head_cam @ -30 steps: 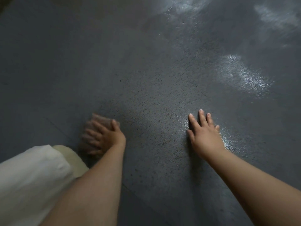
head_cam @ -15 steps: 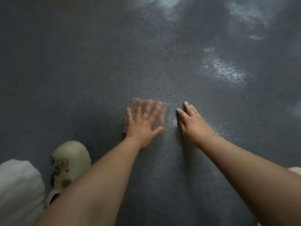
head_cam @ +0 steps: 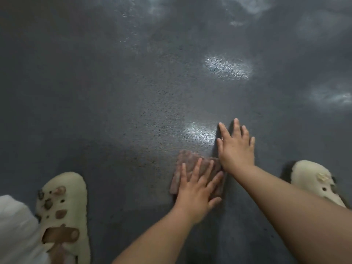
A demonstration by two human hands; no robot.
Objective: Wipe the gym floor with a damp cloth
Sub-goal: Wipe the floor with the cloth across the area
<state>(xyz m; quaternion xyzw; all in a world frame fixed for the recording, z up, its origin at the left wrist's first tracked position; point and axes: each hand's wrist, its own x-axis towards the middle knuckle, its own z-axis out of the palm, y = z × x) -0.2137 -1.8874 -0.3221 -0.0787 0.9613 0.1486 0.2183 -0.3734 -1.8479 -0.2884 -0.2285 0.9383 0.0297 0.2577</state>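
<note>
Wiping mid-task, pressing the damp cloth [head_cam: 192,168] flat under the spread left hand [head_cam: 196,193], bracing the open right hand [head_cam: 236,149] on the gym floor [head_cam: 114,92], seemingly leaving dull stretches beyond the wet sheen.

Dark grey speckled floor [head_cam: 114,82] with pale shiny patches. Brownish-pink cloth [head_cam: 190,162]. Cream clogs [head_cam: 72,189] with brown charms; white trousers [head_cam: 15,229].
</note>
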